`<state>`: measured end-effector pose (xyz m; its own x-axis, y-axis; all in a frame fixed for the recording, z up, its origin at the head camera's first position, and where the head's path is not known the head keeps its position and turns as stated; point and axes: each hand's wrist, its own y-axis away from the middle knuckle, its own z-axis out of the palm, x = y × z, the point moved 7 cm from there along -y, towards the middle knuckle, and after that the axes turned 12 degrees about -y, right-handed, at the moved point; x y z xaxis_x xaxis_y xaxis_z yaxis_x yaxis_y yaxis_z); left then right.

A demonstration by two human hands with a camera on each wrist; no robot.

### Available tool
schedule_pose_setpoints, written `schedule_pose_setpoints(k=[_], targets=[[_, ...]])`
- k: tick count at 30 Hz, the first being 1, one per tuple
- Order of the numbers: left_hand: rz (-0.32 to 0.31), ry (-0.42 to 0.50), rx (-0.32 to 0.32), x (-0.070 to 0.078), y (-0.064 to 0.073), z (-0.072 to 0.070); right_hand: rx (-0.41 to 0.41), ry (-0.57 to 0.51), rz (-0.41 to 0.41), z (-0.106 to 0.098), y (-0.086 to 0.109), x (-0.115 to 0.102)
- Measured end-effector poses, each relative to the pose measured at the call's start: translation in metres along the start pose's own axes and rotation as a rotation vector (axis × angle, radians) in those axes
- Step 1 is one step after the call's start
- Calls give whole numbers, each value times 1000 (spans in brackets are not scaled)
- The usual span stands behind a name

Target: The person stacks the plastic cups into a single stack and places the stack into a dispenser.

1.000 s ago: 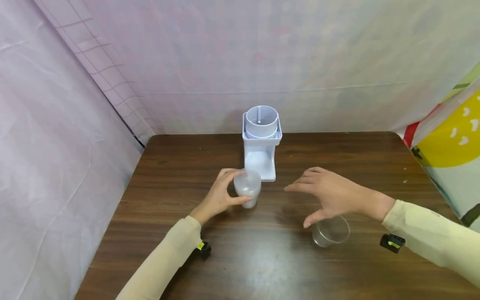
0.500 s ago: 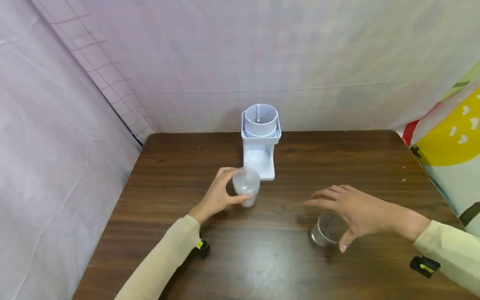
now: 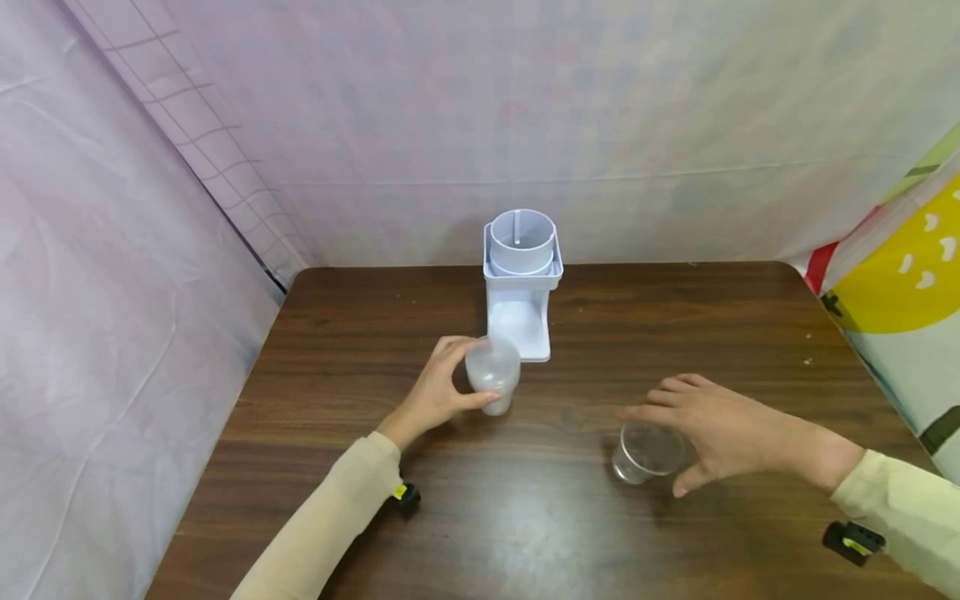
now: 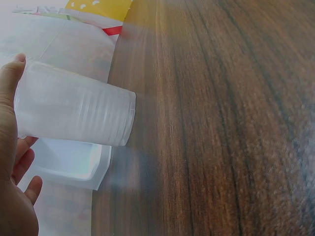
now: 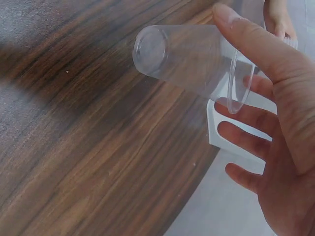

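Note:
My left hand [image 3: 435, 392] grips a cloudy stack of plastic cups [image 3: 495, 371] between thumb and fingers, in front of a white plastic stand [image 3: 523, 275] with a round tube on top. In the left wrist view the stack [image 4: 83, 108] shows several ring lines toward its base. A single clear plastic cup [image 3: 637, 458] stands on the table, mouth up. Around its rim my right hand [image 3: 720, 429] spreads with relaxed fingers, thumb apart from them. Seen from the right wrist, the thumb overlaps the rim of the clear cup [image 5: 187, 61] and the fingertips lie just beyond it.
The dark wood table [image 3: 360, 317] ends at a pale curtain [image 3: 420, 125] behind the stand. Another pale sheet [image 3: 97, 292] hangs along the left side. At right is a cloth with a yellow print [image 3: 900, 283].
My right hand has shifted right and nearer over the clear cup. That cup has slid slightly left in the last half second. The left hand and its stack have stayed put.

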<state>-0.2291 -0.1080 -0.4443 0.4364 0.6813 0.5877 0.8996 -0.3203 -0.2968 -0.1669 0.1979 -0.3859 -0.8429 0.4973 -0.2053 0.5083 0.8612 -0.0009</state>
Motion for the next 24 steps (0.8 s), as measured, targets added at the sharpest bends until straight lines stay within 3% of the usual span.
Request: schedule_pose_setpoints(k=[12, 24], targets=[[4, -5, 11, 0, 0, 1, 56, 35, -71, -2, -10, -6], [21, -20, 22, 2, 0, 0, 108, 19, -106, -9, -36, -6]])
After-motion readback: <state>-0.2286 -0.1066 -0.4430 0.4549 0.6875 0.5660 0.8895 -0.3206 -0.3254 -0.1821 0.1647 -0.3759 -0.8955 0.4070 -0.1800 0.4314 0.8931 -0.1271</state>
